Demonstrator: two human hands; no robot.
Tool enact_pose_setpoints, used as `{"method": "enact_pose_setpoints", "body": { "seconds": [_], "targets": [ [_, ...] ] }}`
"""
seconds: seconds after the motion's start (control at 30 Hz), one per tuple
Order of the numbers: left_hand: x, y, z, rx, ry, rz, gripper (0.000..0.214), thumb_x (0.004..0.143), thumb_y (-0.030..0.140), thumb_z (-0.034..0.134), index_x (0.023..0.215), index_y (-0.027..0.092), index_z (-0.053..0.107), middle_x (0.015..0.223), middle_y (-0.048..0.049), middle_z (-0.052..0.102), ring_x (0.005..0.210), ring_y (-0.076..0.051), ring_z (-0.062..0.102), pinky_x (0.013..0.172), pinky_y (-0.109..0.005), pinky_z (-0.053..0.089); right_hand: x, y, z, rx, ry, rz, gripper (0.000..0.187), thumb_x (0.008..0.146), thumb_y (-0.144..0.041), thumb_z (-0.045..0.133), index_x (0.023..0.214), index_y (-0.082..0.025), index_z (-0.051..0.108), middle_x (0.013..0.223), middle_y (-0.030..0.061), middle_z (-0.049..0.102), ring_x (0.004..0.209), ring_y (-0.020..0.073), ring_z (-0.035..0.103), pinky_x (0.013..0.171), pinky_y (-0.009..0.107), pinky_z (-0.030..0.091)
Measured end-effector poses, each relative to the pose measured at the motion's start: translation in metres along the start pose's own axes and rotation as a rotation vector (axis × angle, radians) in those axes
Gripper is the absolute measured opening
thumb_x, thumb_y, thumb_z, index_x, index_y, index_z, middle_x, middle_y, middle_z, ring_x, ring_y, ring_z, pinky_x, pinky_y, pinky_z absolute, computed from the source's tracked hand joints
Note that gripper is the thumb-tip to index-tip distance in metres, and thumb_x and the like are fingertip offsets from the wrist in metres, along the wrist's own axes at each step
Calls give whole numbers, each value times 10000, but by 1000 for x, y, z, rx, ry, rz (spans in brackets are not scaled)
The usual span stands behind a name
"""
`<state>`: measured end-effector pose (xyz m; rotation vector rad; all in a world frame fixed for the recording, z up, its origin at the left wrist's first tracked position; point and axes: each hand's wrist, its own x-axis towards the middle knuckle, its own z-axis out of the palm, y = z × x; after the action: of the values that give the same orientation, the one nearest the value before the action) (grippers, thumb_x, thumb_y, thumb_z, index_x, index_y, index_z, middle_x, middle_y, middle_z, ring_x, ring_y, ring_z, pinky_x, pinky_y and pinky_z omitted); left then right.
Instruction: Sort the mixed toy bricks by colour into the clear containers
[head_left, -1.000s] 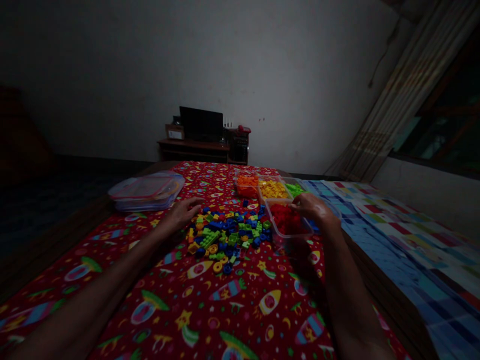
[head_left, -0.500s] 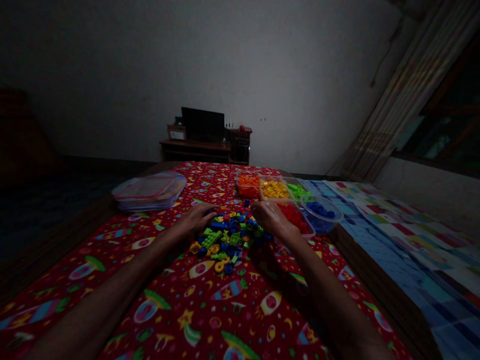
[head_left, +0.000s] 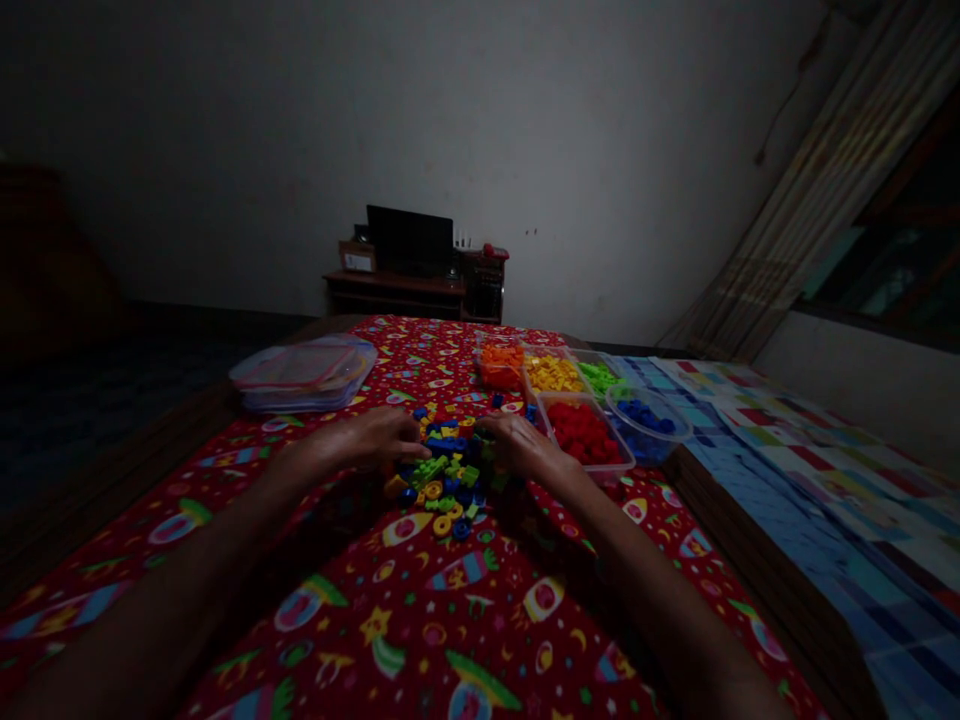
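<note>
A heap of small plastic bricks, blue, green, yellow and orange, lies on the red rocket-print cloth. My left hand rests on the heap's left edge, fingers curled down onto the bricks. On the heap's right side lies my right hand, its fingers bent among the pieces. What either hand holds is hidden in the dim light. To the right stand clear tubs of sorted bricks: red, blue, yellow, orange and green.
A stack of clear tub lids lies at the back left of the cloth. A checked blue mat covers the surface to the right. Far behind, a low desk with a dark monitor stands against the wall.
My right hand has left the red tub and come left onto the brick heap. My left hand has slid right, further into the heap.
</note>
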<state>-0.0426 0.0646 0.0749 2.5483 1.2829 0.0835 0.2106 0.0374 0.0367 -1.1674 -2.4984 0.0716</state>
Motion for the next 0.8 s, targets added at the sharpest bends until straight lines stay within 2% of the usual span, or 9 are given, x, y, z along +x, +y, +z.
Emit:
{"method": "enact_pose_setpoints", "body": {
  "seconds": [0.07,0.17,0.27,0.33,0.4,0.5,0.57,0.7,0.8],
  "targets": [
    [-7,20,3,55,-75,-57,363,726,505,553,548,198,627,521,-16,595,482,-150,503,473,-248,298,-2,0,-3,-20,15,23,425,768,20,467,1160,-101,579,1066,128,614,995,172,538,841,262,399],
    [-11,38,8,154,-49,-142,262,676,375,593,483,201,562,472,-4,551,454,-146,465,456,-253,251,-1,-6,-15,-80,-27,87,376,792,12,428,1098,-102,614,944,102,635,853,151,549,739,239,389],
    [-8,34,8,110,45,-74,156,648,316,582,541,203,575,540,8,576,509,-141,484,481,-239,274,2,-17,-28,-129,-106,109,245,836,-49,439,924,-124,654,735,50,608,635,119,484,599,238,322],
    [-5,25,5,48,100,-7,144,655,332,569,596,203,593,583,12,584,540,-139,489,502,-234,294,3,-24,-31,-135,-136,63,177,866,-122,481,876,-141,657,689,31,591,591,107,456,571,243,287],
    [-3,18,1,9,97,23,155,665,340,552,616,199,593,577,17,565,535,-135,473,505,-235,294,2,-32,-29,-117,-142,-22,148,882,-200,527,942,-161,657,733,32,615,628,109,487,583,238,291],
    [-2,14,-4,-8,50,20,162,669,334,537,600,194,577,545,24,530,522,-132,456,496,-234,280,1,-43,-23,-69,-123,-140,266,889,-299,564,1121,-178,613,921,67,659,798,140,565,657,231,344],
    [-4,14,-5,12,23,15,165,674,329,536,586,193,566,539,23,519,515,-133,450,487,-236,270,-1,-49,-20,-57,-146,-160,336,863,-331,605,1168,-192,595,1002,81,660,888,162,582,706,236,374],
    [-12,19,-5,89,-20,-2,107,670,270,542,607,195,585,573,9,564,527,-141,476,488,-237,284,-1,-54,-18,-69,-260,-137,328,808,-236,669,1127,-174,629,968,78,669,863,161,594,704,230,397],
    [-17,24,1,127,-5,-20,49,641,217,563,639,198,608,617,0,609,557,-150,517,499,-230,317,1,-52,-19,-21,-259,-137,251,811,-96,616,1055,-126,665,894,79,674,791,136,585,679,215,384]
  ]
}}
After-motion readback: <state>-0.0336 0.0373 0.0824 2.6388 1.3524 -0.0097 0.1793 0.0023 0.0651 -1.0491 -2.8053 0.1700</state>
